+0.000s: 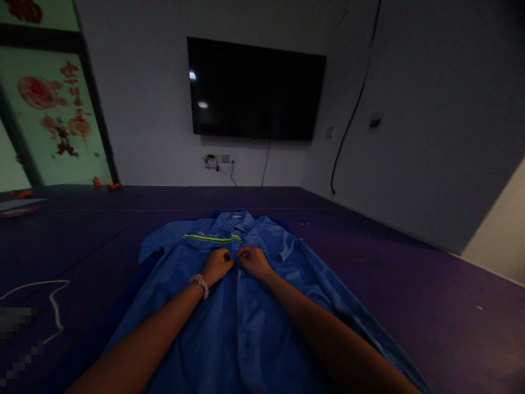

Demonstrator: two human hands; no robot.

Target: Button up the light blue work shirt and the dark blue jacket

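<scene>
A blue work shirt (241, 317) with a yellow-green reflective stripe across the chest lies flat, front up, on a dark purple surface, its collar pointing away from me. My left hand (217, 264), with a pale band on the wrist, and my right hand (253, 260) meet at the shirt's front placket just below the stripe. Both have their fingers pinched together on the fabric edges at the centre, close to each other and almost touching. What exactly sits between the fingertips is too small to see.
The purple surface (410, 284) stretches wide on all sides. A white cord (53, 298) lies at the left. A wall-mounted black TV (254, 90) hangs ahead, with sockets below it. A glass door with red decorations (53, 109) stands at the far left.
</scene>
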